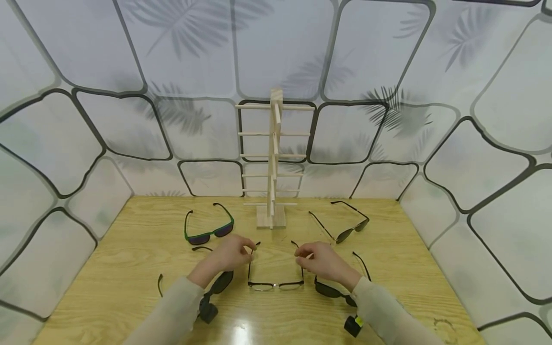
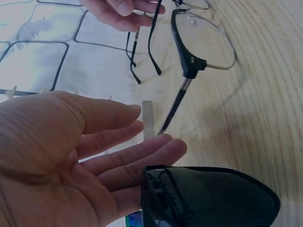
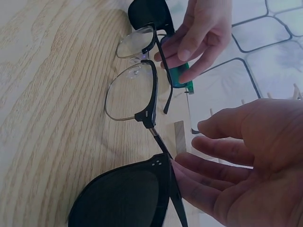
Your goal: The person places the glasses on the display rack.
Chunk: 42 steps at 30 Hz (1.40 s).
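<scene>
Browline eyeglasses with clear lenses (image 1: 260,284) lie on the wooden table, lenses toward me and temples pointing away. My left hand (image 1: 232,251) is at the left temple, thumb and fingers parted. Level with it, my right hand (image 1: 322,261) is beside the right temple with relaxed fingers. In each wrist view the thumb stands apart from the fingers and nothing is gripped; the fingertips overlap a temple end, and contact is unclear. Dark sunglasses (image 1: 221,282) sit partly under my left forearm, and another black pair (image 1: 327,289) partly under my right.
A wooden glasses rack (image 1: 274,158) with several crossbars stands at the table's back. Green-framed sunglasses (image 1: 211,234) lie at the back left, thin-framed sunglasses (image 1: 345,235) at the back right. Patterned fabric walls (image 1: 198,143) enclose the back and sides.
</scene>
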Available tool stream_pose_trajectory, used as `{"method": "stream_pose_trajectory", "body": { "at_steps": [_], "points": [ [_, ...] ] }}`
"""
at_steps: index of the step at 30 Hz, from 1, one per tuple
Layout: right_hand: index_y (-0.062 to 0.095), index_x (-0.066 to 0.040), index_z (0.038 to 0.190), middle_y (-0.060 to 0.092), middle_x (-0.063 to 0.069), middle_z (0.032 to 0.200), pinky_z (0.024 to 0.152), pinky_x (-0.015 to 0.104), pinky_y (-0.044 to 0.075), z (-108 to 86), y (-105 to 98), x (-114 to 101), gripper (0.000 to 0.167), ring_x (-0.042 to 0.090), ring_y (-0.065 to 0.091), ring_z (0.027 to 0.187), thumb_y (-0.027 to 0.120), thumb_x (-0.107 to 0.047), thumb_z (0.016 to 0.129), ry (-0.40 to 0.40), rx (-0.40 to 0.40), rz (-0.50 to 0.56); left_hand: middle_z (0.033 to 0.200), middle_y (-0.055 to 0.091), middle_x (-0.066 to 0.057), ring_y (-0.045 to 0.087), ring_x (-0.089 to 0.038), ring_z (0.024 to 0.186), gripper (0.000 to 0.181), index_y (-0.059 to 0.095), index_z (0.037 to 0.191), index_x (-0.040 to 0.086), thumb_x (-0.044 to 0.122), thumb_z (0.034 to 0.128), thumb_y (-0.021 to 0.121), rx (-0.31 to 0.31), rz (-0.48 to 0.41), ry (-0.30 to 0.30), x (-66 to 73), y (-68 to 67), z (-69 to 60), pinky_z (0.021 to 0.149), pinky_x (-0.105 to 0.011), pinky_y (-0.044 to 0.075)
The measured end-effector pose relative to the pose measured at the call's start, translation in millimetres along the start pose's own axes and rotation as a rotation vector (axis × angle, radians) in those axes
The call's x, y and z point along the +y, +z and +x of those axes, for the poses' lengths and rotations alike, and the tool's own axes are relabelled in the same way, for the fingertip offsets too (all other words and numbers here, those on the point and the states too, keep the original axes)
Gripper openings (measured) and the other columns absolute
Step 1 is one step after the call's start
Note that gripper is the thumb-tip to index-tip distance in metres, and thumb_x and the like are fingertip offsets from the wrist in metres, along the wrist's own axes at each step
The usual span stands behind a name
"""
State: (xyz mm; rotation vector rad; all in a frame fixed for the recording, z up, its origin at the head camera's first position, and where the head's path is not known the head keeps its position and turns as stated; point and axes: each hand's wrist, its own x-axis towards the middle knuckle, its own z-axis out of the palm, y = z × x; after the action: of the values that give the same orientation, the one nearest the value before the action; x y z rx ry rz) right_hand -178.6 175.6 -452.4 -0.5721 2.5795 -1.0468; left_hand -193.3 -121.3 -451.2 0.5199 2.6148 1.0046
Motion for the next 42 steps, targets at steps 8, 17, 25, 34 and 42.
{"method": "stream_pose_trajectory", "body": {
  "at_steps": [8, 17, 25, 34, 42],
  "points": [
    [0.074, -0.002, 0.119, 0.074, 0.007, 0.106, 0.071, 0.032, 0.059, 4.6, 4.5, 0.4, 0.021, 0.021, 0.07, 0.092, 0.067, -0.015, 0.103, -0.002, 0.03, -0.063, 0.09, 0.078, -0.012, 0.073, -0.018, 0.074, 0.024, 0.076, 0.117, -0.004, 0.0, 0.0937, 0.074, -0.015, -0.017, -0.025, -1.0, 3.6, 3.2, 0.06, -0.03, 0.057],
    [0.073, 0.001, 0.12, 0.073, 0.009, 0.098, 0.061, 0.027, 0.054, 7.1, 8.6, -0.6, 0.021, 0.014, 0.067, 0.079, 0.066, -0.009, 0.103, -0.012, 0.01, -0.05, 0.079, 0.077, -0.008, 0.072, -0.021, 0.069, 0.022, 0.076, 0.114, -0.004, -0.004, 0.0924, 0.072, -0.004, -0.045, -0.059, -0.7, 6.3, 3.7, 0.057, -0.028, 0.054],
    [0.073, 0.004, 0.121, 0.073, 0.008, 0.091, 0.057, 0.027, 0.054, 11.1, 13.2, 3.0, 0.022, 0.013, 0.066, 0.065, 0.065, -0.006, 0.103, 0.005, -0.017, -0.045, 0.072, 0.074, -0.008, 0.071, -0.029, 0.064, 0.021, 0.076, 0.112, -0.007, -0.007, 0.0921, 0.07, 0.009, -0.076, -0.051, -1.3, 7.6, 3.0, 0.052, -0.025, 0.049],
    [0.068, 0.011, 0.129, 0.073, 0.018, 0.095, 0.052, 0.028, 0.057, 12.3, 11.7, 2.4, 0.03, 0.021, 0.071, 0.062, 0.062, 0.0, 0.103, 0.041, -0.028, 0.038, 0.071, 0.073, -0.007, 0.073, -0.029, 0.067, 0.021, 0.075, 0.114, -0.006, -0.005, 0.0939, 0.069, 0.027, -0.107, -0.096, -1.0, 7.6, 4.9, 0.053, -0.025, 0.05],
    [0.064, 0.012, 0.134, 0.071, 0.022, 0.098, 0.049, 0.031, 0.058, 10.3, 5.8, -1.5, 0.033, 0.027, 0.07, 0.058, 0.059, 0.0, 0.103, 0.056, -0.008, 0.123, 0.079, 0.074, -0.008, 0.074, -0.03, 0.074, 0.024, 0.074, 0.119, -0.004, -0.002, 0.0962, 0.067, 0.047, -0.196, -0.129, -2.0, 2.6, 1.2, 0.053, -0.026, 0.043]
  ]
}}
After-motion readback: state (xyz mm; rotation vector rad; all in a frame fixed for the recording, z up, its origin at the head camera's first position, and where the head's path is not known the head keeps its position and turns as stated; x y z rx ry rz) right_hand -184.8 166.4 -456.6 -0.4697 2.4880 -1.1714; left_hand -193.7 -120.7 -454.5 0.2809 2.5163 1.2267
